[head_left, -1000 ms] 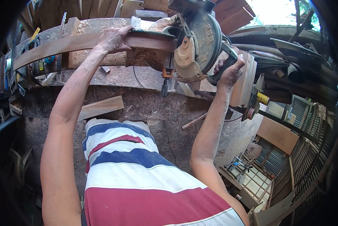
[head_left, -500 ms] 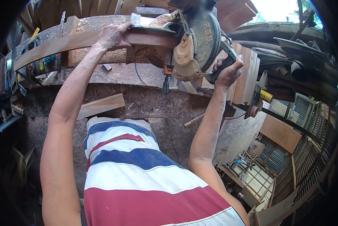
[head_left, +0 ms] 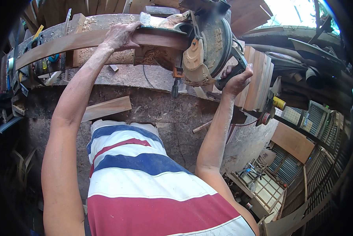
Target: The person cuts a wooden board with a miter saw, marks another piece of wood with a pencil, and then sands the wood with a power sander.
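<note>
A long wooden board (head_left: 70,42) lies across the workbench (head_left: 102,24) and runs under the guard of a dusty miter saw (head_left: 212,47). My left hand (head_left: 122,37) presses on the board and the saw's fence, just left of the blade housing, with its fingers wrapped over the board's edge. My right hand (head_left: 237,79) is closed around the saw's black handle (head_left: 228,78). The saw head is low over the board's right end; the blade's contact with the wood is hidden by the guard.
Stacked boards (head_left: 255,78) stand right of the saw. A loose wooden offcut (head_left: 107,109) lies below the bench edge. Sawdust and small scraps are on the bench. Tools (head_left: 39,33) crowd its left end, and a yellow-labelled item (head_left: 279,103) sits at right.
The view has shifted slightly, so the bench and saw appear a little farther right. Both hands keep their holds, with no clear movement of the board.
</note>
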Tool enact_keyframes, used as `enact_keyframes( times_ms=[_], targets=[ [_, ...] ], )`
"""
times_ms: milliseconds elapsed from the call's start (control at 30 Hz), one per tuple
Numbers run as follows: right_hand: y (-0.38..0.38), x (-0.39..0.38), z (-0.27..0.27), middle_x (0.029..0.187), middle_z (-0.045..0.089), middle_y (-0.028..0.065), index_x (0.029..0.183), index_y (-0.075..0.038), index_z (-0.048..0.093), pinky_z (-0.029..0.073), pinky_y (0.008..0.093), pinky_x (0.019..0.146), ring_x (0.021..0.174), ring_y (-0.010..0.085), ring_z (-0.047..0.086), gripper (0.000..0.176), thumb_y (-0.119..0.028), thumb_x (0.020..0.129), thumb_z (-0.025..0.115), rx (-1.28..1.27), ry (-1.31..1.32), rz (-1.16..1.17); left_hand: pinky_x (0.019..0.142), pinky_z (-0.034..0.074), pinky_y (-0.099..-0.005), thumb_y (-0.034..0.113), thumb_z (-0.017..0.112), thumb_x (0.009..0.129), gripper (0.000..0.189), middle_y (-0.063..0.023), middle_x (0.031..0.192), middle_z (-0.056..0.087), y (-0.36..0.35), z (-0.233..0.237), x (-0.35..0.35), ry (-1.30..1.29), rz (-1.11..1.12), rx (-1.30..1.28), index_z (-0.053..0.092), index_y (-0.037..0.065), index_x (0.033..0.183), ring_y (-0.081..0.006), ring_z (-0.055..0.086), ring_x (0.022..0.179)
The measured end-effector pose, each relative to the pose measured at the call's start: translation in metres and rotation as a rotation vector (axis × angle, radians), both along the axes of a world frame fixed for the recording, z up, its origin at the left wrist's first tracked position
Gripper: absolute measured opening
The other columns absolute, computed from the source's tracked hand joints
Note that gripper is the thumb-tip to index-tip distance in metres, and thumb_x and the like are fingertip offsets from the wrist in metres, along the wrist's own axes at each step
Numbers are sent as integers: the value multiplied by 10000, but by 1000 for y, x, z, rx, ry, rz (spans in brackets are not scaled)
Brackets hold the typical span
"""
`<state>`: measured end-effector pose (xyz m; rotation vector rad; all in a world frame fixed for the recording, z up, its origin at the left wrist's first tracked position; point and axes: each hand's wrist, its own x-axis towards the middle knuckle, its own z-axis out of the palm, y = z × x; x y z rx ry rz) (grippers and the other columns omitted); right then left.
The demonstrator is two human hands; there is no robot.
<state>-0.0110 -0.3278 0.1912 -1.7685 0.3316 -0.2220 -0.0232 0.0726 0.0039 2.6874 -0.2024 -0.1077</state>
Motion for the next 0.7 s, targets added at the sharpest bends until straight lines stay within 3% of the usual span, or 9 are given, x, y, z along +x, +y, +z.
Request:
enact_keyframes(
  times_ms=[133, 233, 333, 433, 533, 700],
  targets=[
    [-8, -4, -9, 621, 525, 68, 988, -55, 507, 424, 333, 480, 495, 184, 529, 567, -585, 1125, 355, 46, 1, 28, 1035, 608, -564, 495, 989, 728, 1009, -195, 1281, 782, -1, 5, 0, 35, 6, 12, 521, 224, 1579, -436, 746, 1188],
    [-7, -7, -12, 619, 519, 68, 977, -57, 497, 427, 334, 486, 496, 186, 529, 567, -578, 1127, 333, 25, -14, 22, 1010, 629, -536, 627, 969, 706, 1050, -181, 1265, 795, 0, -3, 0, -98, -13, 37, 534, 219, 1570, -405, 774, 1155],
    [-7, -9, -17, 619, 512, 68, 948, -56, 496, 424, 338, 486, 493, 187, 518, 571, -567, 1131, 318, 7, -24, 14, 1028, 624, -533, 629, 972, 702, 1063, -179, 1280, 792, 2, -4, 1, -47, -14, 62, 531, 220, 1578, -405, 768, 1171],
    [-2, -12, -15, 623, 513, 66, 910, -57, 503, 428, 338, 497, 503, 186, 517, 580, -561, 1131, 319, 42, -29, -12, 1085, 593, -550, 513, 991, 716, 1044, -169, 1353, 766, 1, -2, 1, 19, 5, 37, 516, 225, 1600, -416, 724, 1244],
    [-13, -12, -29, 635, 510, 58, 937, -68, 524, 439, 339, 507, 505, 196, 495, 640, -618, 1136, 265, 5, 4, 23, 1084, 595, -552, 513, 992, 714, 1040, -170, 1347, 768, -1, -2, 0, 8, 12, 17, 519, 229, 1596, -418, 732, 1224],
    [-12, -20, -35, 640, 546, 66, 909, -46, 549, 441, 331, 526, 528, 185, 526, 602, -543, 1143, 301, 67, 2, -3, 1073, 598, -556, 514, 990, 718, 1029, -163, 1333, 775, 0, -1, 0, -18, 4, 35, 515, 246, 1591, -425, 746, 1183]
  ],
)
